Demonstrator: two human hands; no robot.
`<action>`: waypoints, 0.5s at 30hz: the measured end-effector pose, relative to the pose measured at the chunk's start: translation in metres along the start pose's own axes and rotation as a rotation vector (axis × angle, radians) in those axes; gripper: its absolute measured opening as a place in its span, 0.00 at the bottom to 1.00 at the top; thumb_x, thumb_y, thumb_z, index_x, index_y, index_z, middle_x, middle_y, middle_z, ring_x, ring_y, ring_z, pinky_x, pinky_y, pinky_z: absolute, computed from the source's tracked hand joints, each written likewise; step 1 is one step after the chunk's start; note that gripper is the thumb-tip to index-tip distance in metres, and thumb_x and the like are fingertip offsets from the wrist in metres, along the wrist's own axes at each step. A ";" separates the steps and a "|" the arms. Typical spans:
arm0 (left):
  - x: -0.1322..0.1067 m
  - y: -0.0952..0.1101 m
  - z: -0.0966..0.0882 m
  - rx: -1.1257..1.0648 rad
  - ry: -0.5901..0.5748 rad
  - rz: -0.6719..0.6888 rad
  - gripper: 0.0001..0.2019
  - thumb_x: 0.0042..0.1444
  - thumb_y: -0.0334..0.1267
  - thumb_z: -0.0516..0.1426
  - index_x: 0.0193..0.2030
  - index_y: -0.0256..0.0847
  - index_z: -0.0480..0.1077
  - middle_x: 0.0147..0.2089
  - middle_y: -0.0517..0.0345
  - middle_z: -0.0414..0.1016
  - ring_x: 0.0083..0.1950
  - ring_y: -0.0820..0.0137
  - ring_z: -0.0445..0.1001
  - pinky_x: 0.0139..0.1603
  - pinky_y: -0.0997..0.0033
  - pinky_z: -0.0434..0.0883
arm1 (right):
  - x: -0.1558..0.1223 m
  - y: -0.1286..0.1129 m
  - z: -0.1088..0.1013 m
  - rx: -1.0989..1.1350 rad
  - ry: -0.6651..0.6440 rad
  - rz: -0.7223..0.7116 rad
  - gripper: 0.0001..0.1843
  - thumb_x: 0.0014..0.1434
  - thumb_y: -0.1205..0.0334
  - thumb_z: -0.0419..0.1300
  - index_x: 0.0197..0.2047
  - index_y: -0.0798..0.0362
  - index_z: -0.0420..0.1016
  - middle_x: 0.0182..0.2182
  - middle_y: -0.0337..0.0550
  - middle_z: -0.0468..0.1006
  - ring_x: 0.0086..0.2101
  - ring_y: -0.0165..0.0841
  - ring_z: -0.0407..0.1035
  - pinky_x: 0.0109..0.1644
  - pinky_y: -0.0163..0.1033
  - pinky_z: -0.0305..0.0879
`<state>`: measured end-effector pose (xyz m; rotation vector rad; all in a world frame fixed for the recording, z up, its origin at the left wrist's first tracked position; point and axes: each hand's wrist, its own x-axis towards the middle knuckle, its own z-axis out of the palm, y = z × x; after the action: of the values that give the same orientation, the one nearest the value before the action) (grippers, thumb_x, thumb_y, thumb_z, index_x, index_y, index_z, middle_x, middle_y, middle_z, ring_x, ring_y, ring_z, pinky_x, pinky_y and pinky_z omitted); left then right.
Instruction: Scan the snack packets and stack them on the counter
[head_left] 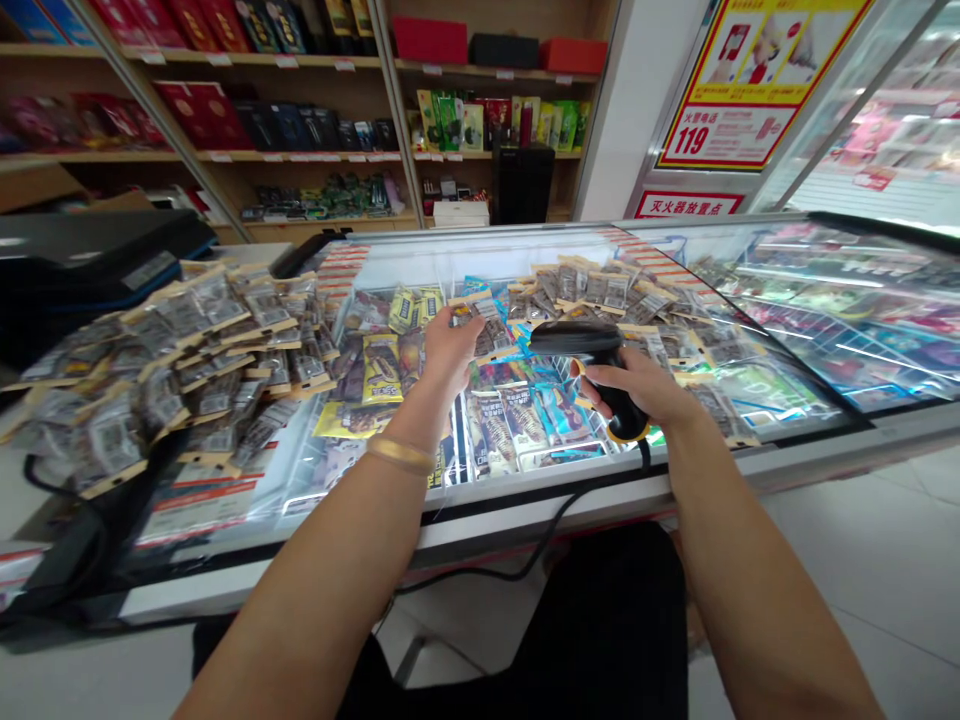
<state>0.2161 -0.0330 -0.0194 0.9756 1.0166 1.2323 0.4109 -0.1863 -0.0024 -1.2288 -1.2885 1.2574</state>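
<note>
Pinched in my left hand (452,345) is a small clear snack packet (491,325) with a tan edge, held above the glass-topped chest freezer (517,510). My right hand (637,385) is wrapped round a black and yellow barcode scanner (581,340), whose head points left toward the packet. From the scanner's grip a black cable (547,545) runs down over the freezer's front edge. A large heap of similar packets (217,340) lies on the left. Another heap of packets (600,285) lies on the glass at the right, behind the scanner.
Wrapped ice creams (499,425) show under the freezer glass. A black machine (97,260) stands at far left. Shelves (300,60) with boxes and bags rise behind the freezer. A red and yellow sign (757,80) hangs at the right. A second freezer section (862,290) adjoins on the right.
</note>
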 end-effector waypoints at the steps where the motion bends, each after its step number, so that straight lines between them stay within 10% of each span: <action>1: 0.001 -0.001 0.000 0.006 -0.008 0.008 0.16 0.44 0.30 0.64 0.42 0.42 0.73 0.30 0.64 0.78 0.31 0.70 0.78 0.39 0.69 0.78 | 0.000 0.000 0.000 -0.004 -0.009 0.000 0.20 0.54 0.47 0.70 0.37 0.55 0.73 0.20 0.36 0.71 0.17 0.28 0.64 0.22 0.35 0.59; 15: 0.005 -0.004 -0.003 0.054 -0.015 0.104 0.18 0.44 0.33 0.64 0.44 0.42 0.72 0.35 0.61 0.80 0.37 0.67 0.81 0.41 0.69 0.78 | 0.002 0.003 -0.001 0.046 -0.046 0.008 0.19 0.54 0.48 0.70 0.36 0.55 0.73 0.20 0.36 0.72 0.16 0.27 0.64 0.21 0.34 0.59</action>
<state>0.2148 -0.0279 -0.0246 1.0895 1.0020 1.2859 0.4121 -0.1846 -0.0051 -1.1796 -1.2820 1.3208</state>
